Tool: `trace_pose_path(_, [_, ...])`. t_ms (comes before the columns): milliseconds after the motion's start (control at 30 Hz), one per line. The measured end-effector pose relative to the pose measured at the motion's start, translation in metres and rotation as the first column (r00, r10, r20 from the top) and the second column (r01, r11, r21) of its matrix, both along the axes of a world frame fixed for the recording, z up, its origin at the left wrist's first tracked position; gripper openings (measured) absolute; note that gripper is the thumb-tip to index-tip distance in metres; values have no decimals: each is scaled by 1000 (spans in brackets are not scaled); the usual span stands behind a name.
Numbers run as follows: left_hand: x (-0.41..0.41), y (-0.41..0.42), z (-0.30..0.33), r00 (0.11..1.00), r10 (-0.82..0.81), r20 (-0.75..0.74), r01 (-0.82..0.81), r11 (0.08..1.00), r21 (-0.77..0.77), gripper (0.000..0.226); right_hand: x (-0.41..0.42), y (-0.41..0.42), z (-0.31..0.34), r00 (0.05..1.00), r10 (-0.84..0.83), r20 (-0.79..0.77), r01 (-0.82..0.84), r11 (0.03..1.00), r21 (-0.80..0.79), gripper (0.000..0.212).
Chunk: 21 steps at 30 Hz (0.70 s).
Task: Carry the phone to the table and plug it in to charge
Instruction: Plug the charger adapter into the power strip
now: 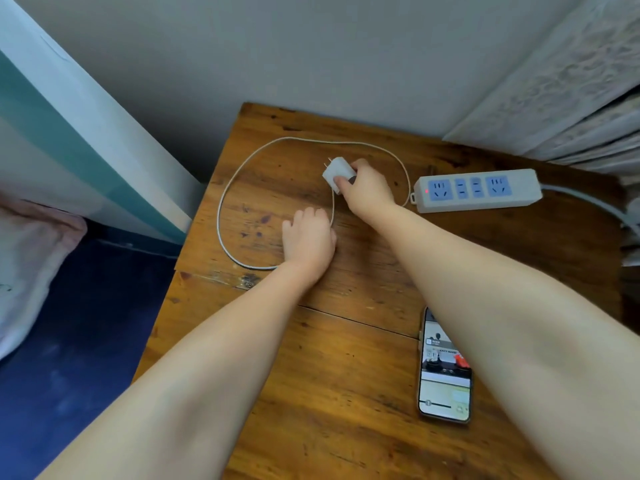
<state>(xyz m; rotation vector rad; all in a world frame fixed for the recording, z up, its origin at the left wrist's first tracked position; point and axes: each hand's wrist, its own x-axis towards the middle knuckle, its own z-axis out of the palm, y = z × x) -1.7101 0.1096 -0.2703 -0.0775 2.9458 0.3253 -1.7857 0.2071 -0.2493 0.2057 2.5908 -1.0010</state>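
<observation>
Nearest the camera, the phone point(445, 368) lies flat on the wooden desk point(329, 393), screen up and lit, partly under the right forearm, with no cable in it. Farther in, the left hand point(308, 237) rests knuckles-up on the desk with its fingers curled under, at the near stretch of the white charging cable point(221, 209); whether its grip is closed on the cable cannot be told. The cable runs in a wide loop across the desk's far half. Just beyond, the right hand point(367, 188) has its grip pinched on the white charger plug point(335, 174), thumb and fingers on its sides, the metal prongs pointing up and to the left. To the right of that hand, near but not touching it, a white power strip point(476, 190) with blue sockets lies on the desk, a small red light showing at its left end. Behind stands a pale wall point(311, 46)
</observation>
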Motion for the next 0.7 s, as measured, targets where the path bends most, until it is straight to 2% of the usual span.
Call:
trace_pose_path(67, [0, -3, 12, 995, 94, -28, -89, 986, 139, 21, -1, 4, 15, 990, -133, 45, 140, 961, -239, 43])
trace_pose_path(100, [0, -5, 19, 986, 164, -37, -150, 957, 250, 17, -2, 8, 25, 973, -208, 105, 232, 899, -371, 40])
trace_pose_path(167, [-1, -3, 35, 959, 280, -32, -237, 862, 447, 13, -3, 31, 48, 913, -314, 261, 408, 701, -584, 32])
trace_pose_path(233, [-3, 2, 48, 934, 358, -8, -287, 761, 582, 12, -4, 65, 68, 860, -329, 389, 509, 521, -685, 24])
trace_pose_path(267, [-4, 6, 54, 920, 392, 15, -310, 703, 641, 11, -3, 86, 75, 856, -320, 407, 517, 507, -690, 24])
trace_pose_path(300, [-5, 14, 61, 906, 421, 42, -332, 647, 687, 11, -1, 108, 83, 863, -312, 399, 506, 542, -671, 24])
trace_pose_path(367, [-6, 30, 67, 885, 452, 111, -379, 561, 736, 19, 6, 150, 93, 885, -298, 357, 458, 687, -564, 19])
trace_pose_path(433, [-2, 48, 69, 873, 426, 236, -429, 445, 786, 29, 13, 184, 96, 898, -294, 327, 404, 844, -352, 24])
trace_pose_path(500, [4, 64, 69, 880, 362, 307, -434, 355, 828, 31, 19, 208, 95, 919, -259, 297, 298, 950, -93, 32])
trace_pose_path(600, [16, 83, 67, 912, 265, 313, -389, 317, 865, 21, 19, 225, 90, 971, -98, 217, 60, 982, 177, 45])
trace_pose_path(700, [27, 92, 60, 923, 182, 339, -381, 313, 870, 17, 9, 219, 79, 982, 151, 113, -180, 929, 323, 50])
